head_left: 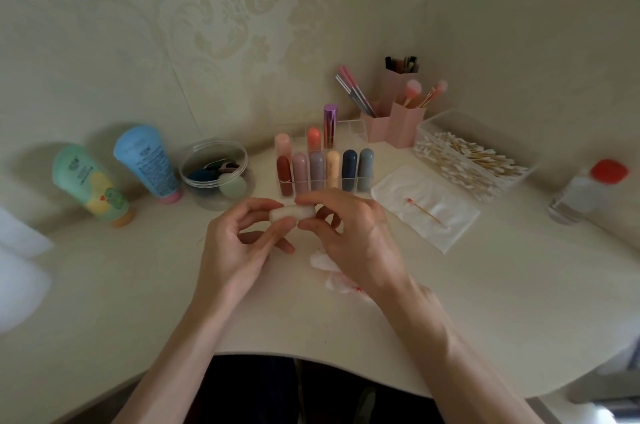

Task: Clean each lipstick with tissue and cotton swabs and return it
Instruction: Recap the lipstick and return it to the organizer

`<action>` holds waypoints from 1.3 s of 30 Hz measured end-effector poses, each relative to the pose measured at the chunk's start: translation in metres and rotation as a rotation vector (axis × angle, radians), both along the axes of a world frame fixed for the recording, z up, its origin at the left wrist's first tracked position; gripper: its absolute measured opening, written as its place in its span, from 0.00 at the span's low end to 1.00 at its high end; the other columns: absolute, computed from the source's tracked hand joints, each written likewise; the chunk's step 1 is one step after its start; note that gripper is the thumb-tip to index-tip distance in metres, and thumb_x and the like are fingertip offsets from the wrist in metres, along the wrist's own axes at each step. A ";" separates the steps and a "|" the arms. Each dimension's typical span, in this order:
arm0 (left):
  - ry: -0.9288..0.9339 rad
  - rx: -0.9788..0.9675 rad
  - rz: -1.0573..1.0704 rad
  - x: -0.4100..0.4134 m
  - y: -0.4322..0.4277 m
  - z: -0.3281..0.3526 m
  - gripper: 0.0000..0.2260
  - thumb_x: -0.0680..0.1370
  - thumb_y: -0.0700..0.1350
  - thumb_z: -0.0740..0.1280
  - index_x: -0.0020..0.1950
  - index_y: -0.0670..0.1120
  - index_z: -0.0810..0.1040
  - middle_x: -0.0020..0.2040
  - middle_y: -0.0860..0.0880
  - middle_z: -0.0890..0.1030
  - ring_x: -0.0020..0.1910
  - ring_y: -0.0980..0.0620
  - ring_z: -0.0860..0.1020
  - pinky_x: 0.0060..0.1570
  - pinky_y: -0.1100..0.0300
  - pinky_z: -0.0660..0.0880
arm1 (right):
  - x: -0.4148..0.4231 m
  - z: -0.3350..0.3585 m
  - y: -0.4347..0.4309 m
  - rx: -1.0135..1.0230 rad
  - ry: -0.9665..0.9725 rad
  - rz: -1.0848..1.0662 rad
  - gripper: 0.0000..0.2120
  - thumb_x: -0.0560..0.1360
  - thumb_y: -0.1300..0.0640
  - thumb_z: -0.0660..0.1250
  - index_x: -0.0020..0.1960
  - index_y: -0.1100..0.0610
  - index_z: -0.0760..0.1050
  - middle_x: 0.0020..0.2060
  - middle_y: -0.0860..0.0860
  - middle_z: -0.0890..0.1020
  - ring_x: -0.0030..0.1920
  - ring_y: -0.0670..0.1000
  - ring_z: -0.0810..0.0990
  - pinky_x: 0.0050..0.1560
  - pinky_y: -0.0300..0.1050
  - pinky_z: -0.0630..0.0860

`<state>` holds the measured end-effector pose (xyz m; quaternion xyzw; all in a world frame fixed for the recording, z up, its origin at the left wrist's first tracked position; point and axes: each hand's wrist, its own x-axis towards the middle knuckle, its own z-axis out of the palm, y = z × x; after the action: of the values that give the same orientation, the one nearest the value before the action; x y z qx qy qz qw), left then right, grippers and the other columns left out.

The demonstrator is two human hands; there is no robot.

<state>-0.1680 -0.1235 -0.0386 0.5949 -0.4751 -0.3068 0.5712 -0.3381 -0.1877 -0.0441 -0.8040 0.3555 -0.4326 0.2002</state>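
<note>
A white lipstick (292,213) lies sideways between both hands, just in front of the clear lipstick rack (349,183). My left hand (242,243) pinches its left end with thumb and fingers. My right hand (349,233) pinches its right end. The rack holds several coloured lipsticks upright in two rows, with a purple metallic one (329,126) at the back. A crumpled tissue (341,280) with red stains lies on the table under my right wrist. A used cotton swab (427,213) with a red tip rests on a flat white tissue pack (398,195).
A clear box of cotton swabs (474,157) stands at the right, pink brush holders (394,126) behind it. A red-capped bottle (585,191) is far right. Two tubes (149,164) and a round clear tub (214,174) stand at the left. The table's front edge curves near me.
</note>
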 end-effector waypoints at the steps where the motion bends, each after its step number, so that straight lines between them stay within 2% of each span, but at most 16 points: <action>1: 0.001 -0.002 0.001 0.000 0.000 -0.001 0.12 0.72 0.47 0.76 0.52 0.45 0.82 0.43 0.50 0.87 0.32 0.46 0.85 0.36 0.62 0.78 | 0.000 0.000 0.000 0.006 0.001 0.000 0.12 0.75 0.63 0.78 0.58 0.56 0.85 0.46 0.44 0.86 0.41 0.25 0.75 0.48 0.22 0.70; 4: -0.002 -0.021 0.002 0.000 -0.001 0.000 0.09 0.74 0.43 0.76 0.52 0.43 0.83 0.42 0.49 0.87 0.32 0.49 0.85 0.34 0.69 0.73 | -0.001 0.001 -0.001 0.049 0.018 -0.020 0.12 0.75 0.58 0.78 0.58 0.53 0.86 0.45 0.43 0.87 0.40 0.32 0.77 0.47 0.25 0.72; 7: -0.012 -0.059 0.000 -0.002 -0.002 0.005 0.07 0.77 0.44 0.74 0.54 0.45 0.84 0.44 0.50 0.86 0.36 0.49 0.85 0.34 0.70 0.73 | 0.000 0.003 0.002 0.091 0.020 -0.002 0.12 0.77 0.53 0.77 0.60 0.51 0.84 0.46 0.42 0.86 0.43 0.40 0.80 0.47 0.36 0.78; 9: -0.011 -0.065 0.005 -0.003 -0.003 0.008 0.08 0.77 0.45 0.74 0.55 0.47 0.85 0.47 0.51 0.86 0.37 0.49 0.85 0.34 0.69 0.73 | 0.000 0.006 0.002 0.107 0.018 -0.003 0.12 0.78 0.51 0.75 0.61 0.49 0.83 0.47 0.42 0.86 0.45 0.43 0.82 0.47 0.37 0.78; 11: -0.013 -0.076 -0.008 -0.003 -0.006 0.013 0.10 0.76 0.45 0.75 0.57 0.48 0.85 0.48 0.51 0.86 0.37 0.49 0.85 0.33 0.68 0.73 | -0.001 0.007 0.001 0.107 0.006 -0.020 0.13 0.78 0.51 0.75 0.62 0.48 0.83 0.50 0.41 0.86 0.47 0.42 0.82 0.49 0.34 0.77; 13: -0.036 -0.111 -0.017 -0.004 -0.010 0.020 0.13 0.75 0.44 0.76 0.59 0.48 0.84 0.49 0.50 0.86 0.35 0.48 0.84 0.35 0.68 0.75 | -0.003 0.008 0.000 0.121 -0.026 -0.027 0.15 0.78 0.50 0.76 0.64 0.46 0.83 0.53 0.41 0.86 0.50 0.42 0.83 0.51 0.36 0.78; 16: -0.024 -0.162 0.011 -0.004 -0.021 0.034 0.16 0.74 0.42 0.77 0.60 0.45 0.82 0.49 0.50 0.87 0.34 0.50 0.84 0.38 0.67 0.78 | -0.004 0.011 -0.001 0.169 -0.128 -0.054 0.20 0.77 0.51 0.77 0.69 0.46 0.80 0.52 0.42 0.85 0.48 0.44 0.83 0.49 0.35 0.78; 19: -0.056 -0.211 0.073 0.007 -0.045 0.051 0.13 0.75 0.42 0.78 0.57 0.42 0.81 0.48 0.50 0.87 0.36 0.55 0.84 0.40 0.67 0.77 | -0.006 0.014 -0.005 0.215 -0.204 -0.161 0.12 0.81 0.48 0.71 0.64 0.46 0.81 0.48 0.42 0.83 0.46 0.44 0.82 0.43 0.34 0.76; 20: -0.113 -0.230 0.093 0.012 -0.055 0.056 0.11 0.75 0.42 0.77 0.56 0.45 0.82 0.49 0.52 0.86 0.39 0.57 0.84 0.41 0.66 0.78 | -0.007 0.014 -0.007 0.223 -0.213 -0.206 0.09 0.83 0.47 0.69 0.61 0.46 0.81 0.46 0.42 0.83 0.46 0.44 0.82 0.41 0.34 0.76; 23: -0.291 -0.251 0.115 0.023 -0.086 0.069 0.10 0.76 0.44 0.77 0.55 0.53 0.82 0.49 0.58 0.85 0.45 0.59 0.84 0.45 0.64 0.78 | -0.010 0.015 -0.010 0.260 -0.222 -0.266 0.10 0.83 0.44 0.66 0.60 0.45 0.81 0.48 0.42 0.83 0.46 0.41 0.81 0.41 0.33 0.75; 27: -0.490 -0.153 0.069 0.026 -0.117 0.063 0.11 0.76 0.46 0.77 0.56 0.56 0.83 0.48 0.61 0.84 0.46 0.62 0.81 0.44 0.67 0.75 | -0.011 0.012 -0.011 0.255 -0.207 -0.275 0.09 0.83 0.48 0.68 0.61 0.49 0.81 0.49 0.44 0.84 0.47 0.39 0.80 0.42 0.29 0.74; 31: -0.619 -0.056 0.028 0.025 -0.131 0.054 0.10 0.77 0.46 0.76 0.57 0.55 0.84 0.49 0.60 0.82 0.50 0.58 0.79 0.43 0.71 0.68 | -0.011 0.010 -0.012 0.239 -0.168 -0.292 0.09 0.83 0.51 0.68 0.62 0.51 0.81 0.48 0.45 0.82 0.48 0.38 0.79 0.42 0.27 0.72; 35: -0.622 -0.009 -0.027 0.029 -0.134 0.052 0.09 0.77 0.44 0.76 0.55 0.56 0.84 0.51 0.57 0.83 0.53 0.57 0.79 0.45 0.67 0.68 | -0.010 0.006 -0.014 0.221 -0.155 -0.296 0.10 0.83 0.53 0.68 0.62 0.52 0.81 0.50 0.46 0.83 0.47 0.37 0.78 0.42 0.27 0.72; 39: -0.627 0.017 -0.072 0.033 -0.135 0.050 0.10 0.77 0.44 0.76 0.53 0.58 0.83 0.50 0.56 0.83 0.52 0.57 0.80 0.51 0.59 0.75 | -0.009 0.004 -0.015 0.223 -0.140 -0.291 0.10 0.83 0.52 0.67 0.63 0.51 0.81 0.50 0.45 0.82 0.45 0.38 0.79 0.42 0.29 0.73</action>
<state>-0.1354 -0.2587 0.0117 0.6481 -0.6463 -0.1324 0.3804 -0.3472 -0.2023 -0.0403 -0.6850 0.4989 -0.4695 0.2477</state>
